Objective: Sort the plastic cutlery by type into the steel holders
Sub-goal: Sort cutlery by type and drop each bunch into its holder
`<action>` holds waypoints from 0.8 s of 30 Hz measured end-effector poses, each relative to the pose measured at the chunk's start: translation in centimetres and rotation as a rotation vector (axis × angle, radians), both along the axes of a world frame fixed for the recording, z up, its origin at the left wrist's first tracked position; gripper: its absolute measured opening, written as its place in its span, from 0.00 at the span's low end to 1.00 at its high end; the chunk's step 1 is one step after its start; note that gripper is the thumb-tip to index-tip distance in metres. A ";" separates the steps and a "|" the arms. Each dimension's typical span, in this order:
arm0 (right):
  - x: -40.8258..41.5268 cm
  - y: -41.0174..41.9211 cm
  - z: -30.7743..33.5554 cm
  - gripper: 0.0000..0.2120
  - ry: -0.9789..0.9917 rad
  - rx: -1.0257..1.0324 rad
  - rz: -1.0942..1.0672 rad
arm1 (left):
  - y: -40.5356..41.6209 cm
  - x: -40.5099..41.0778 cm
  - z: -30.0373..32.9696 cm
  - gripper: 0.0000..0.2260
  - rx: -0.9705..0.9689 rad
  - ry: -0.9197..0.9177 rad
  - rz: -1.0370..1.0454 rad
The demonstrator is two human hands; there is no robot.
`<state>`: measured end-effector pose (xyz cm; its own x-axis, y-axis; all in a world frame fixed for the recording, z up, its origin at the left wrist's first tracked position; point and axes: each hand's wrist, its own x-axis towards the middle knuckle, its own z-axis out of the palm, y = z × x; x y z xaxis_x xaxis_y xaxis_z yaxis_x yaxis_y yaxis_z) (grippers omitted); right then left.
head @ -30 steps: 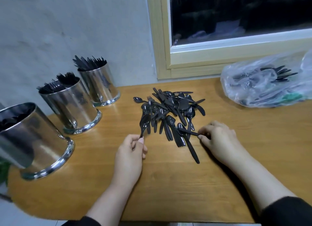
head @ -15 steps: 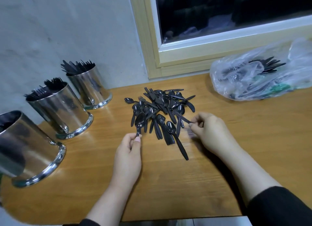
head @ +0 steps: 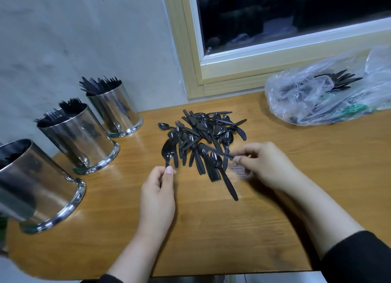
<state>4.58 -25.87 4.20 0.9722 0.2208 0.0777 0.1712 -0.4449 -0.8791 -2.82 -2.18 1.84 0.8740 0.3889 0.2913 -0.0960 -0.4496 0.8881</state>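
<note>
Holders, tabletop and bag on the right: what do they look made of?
Holders: polished steel, judging by mirror-like reflections and bright rims. Tabletop: wood or wood-look laminate, with visible grain and a slight sheen; cannot tell which. Bag: thin clear plastic film, crinkled, dark cutlery showing through.

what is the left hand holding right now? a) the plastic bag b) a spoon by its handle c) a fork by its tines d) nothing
b: the left hand pinches the handle of a black spoon, whose bowl points away toward the pile of cutlery on the table.
</note>
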 end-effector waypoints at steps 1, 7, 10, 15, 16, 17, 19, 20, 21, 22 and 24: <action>-0.4 0.5 0.1 0.05 -0.003 -0.060 0.067 | 0.1 -0.1 0.5 0.14 0.052 -0.042 0.004; -2.1 3.4 -0.1 0.01 -0.088 -0.086 0.268 | 0.2 1.3 2.8 0.11 0.549 0.044 -0.248; -2.2 3.8 -0.4 0.02 -0.094 -0.089 0.279 | 0.4 1.6 2.0 0.11 0.618 0.130 -0.322; -0.7 2.6 -0.1 0.10 -0.212 -0.152 -0.120 | 2.7 0.9 0.3 0.11 0.312 0.163 -0.115; -0.5 2.3 -0.3 0.12 -0.178 -0.229 -0.151 | 3.0 0.9 0.0 0.11 0.232 0.172 -0.083; -0.4 2.1 -0.6 0.13 -0.125 -0.322 -0.146 | 3.0 0.9 -0.2 0.10 0.126 0.176 -0.061; -0.5 2.4 -1.4 0.16 -0.028 -0.477 -0.109 | 2.5 1.0 -0.3 0.07 -0.140 0.183 -0.047; -0.5 2.7 -1.7 0.16 -0.018 -0.520 -0.104 | 2.2 1.0 -0.2 0.06 -0.244 0.184 -0.052; -0.7 3.0 -1.8 0.17 -0.024 -0.542 -0.110 | 1.9 1.0 -0.1 0.05 -0.291 0.176 -0.062; -0.7 3.3 -1.8 0.17 -0.039 -0.554 -0.121 | 1.7 0.9 0.0 0.06 -0.283 0.163 -0.074; -0.9 3.7 -1.5 0.15 -0.046 -0.573 -0.143 | 1.5 1.0 -0.2 0.07 -0.226 0.134 -0.085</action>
<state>3.69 -22.19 2.71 0.9939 0.1066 0.0275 0.1065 -0.8679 -0.4852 -1.85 -0.71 1.67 0.9312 0.3545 0.0855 -0.0001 -0.2341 0.9722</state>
